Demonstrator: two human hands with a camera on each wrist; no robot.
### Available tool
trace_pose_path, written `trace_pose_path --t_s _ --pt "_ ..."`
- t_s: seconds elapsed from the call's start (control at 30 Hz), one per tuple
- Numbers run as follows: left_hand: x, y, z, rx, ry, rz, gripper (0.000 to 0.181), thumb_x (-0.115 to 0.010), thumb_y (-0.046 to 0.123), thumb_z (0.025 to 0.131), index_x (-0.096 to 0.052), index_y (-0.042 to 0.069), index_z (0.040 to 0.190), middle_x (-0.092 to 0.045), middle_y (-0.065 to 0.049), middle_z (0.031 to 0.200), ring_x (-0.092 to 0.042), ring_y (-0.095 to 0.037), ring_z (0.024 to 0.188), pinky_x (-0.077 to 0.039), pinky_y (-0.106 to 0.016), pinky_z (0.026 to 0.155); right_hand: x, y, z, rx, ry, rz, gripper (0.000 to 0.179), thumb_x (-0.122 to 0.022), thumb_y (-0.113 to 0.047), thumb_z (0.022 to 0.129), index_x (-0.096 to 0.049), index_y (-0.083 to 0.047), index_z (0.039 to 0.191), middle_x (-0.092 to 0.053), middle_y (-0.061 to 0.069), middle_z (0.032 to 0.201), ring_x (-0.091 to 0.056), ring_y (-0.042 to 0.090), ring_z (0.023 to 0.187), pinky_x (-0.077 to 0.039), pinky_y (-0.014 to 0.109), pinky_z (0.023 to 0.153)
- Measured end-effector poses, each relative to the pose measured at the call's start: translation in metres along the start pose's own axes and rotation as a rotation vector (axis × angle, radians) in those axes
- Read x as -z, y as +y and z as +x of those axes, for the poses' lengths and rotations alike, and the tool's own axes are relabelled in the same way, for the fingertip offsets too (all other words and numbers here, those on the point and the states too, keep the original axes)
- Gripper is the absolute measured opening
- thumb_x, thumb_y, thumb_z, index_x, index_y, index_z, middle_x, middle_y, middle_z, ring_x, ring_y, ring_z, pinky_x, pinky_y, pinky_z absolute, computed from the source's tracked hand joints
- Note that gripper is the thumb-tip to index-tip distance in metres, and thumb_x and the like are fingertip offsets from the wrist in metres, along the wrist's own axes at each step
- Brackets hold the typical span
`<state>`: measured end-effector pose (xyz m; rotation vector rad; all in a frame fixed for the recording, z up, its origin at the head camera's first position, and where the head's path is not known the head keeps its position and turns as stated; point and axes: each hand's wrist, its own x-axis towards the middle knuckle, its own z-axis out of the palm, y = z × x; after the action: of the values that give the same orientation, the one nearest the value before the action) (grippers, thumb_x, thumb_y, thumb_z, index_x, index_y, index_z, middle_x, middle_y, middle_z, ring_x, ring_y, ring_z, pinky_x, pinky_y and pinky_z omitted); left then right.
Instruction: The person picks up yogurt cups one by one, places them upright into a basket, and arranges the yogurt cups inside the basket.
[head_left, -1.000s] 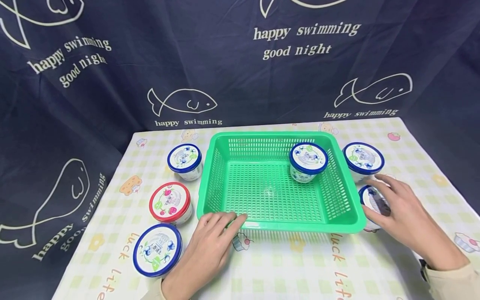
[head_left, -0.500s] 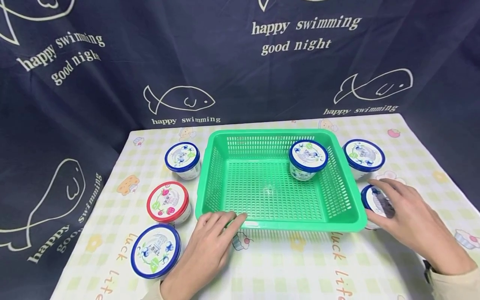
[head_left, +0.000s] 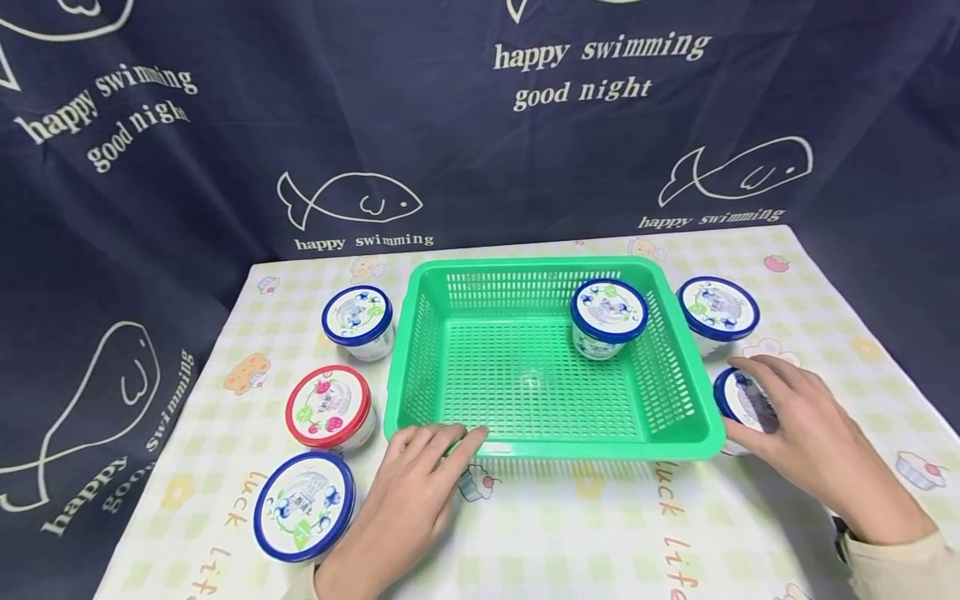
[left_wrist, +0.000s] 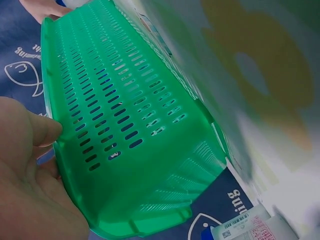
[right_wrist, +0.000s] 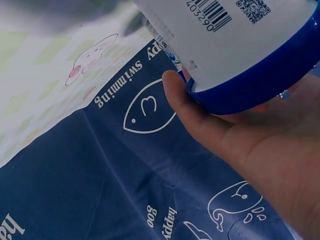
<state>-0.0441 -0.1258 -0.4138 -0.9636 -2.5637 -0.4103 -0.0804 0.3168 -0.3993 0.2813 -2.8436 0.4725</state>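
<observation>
My left hand (head_left: 408, 500) grips the green basket (head_left: 600, 451) between 7 and 8 o'clock on its rim, thumb and fingers closed over the edge, with 12 o'clock pointing away from me. My right hand (head_left: 813, 450), between 3 and 4 o'clock of the basket, curls round the held cup (head_left: 738, 408), thumb on one side of its blue lid and fingers on the other; this cup is outside the basket, just beside its wall, and I cannot tell whether its base rests on the table. From my right wrist I see a barcode and a square code on its white body. In the basket, at about 2 o'clock from the middle of its floor, the inside cup (head_left: 609, 317) stands upright under a blue lid. Outside, between 2 and 3 o'clock, the outer cup (head_left: 718, 310), blue-lidded too, stands near the wall. Across from it, the back cup (head_left: 358, 321), blue-lidded, is between 9 and 10, the red cup (head_left: 328, 408) between 8 and 9, and the front cup (head_left: 303, 507), blue-lidded, at 8, near my left wrist. A pale checked cloth (head_left: 570, 533) covers the table, and a navy curtain (head_left: 465, 125) with white fish hangs at 12 o'clock
</observation>
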Motion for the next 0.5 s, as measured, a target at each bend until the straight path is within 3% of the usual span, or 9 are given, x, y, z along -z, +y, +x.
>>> trace_pose_path --t_s 0.5 --pt "0.0017 -0.0012 0.0004 -0.005 0.02 0.005 0.052 -0.044 0.011 0.089 -0.055 0.017 0.14 -0.06 0.001 0.121 -0.055 -0.017 0.114 -0.037 -0.04 0.095 0.0037 -0.0001 0.0015 0.0 -0.011 0.005 0.079 -0.087 -0.04 0.072 -0.053 -0.001 0.132 -0.05 0.027 0.129 -0.043 0.054 0.117 -0.031 0.071 0.096"
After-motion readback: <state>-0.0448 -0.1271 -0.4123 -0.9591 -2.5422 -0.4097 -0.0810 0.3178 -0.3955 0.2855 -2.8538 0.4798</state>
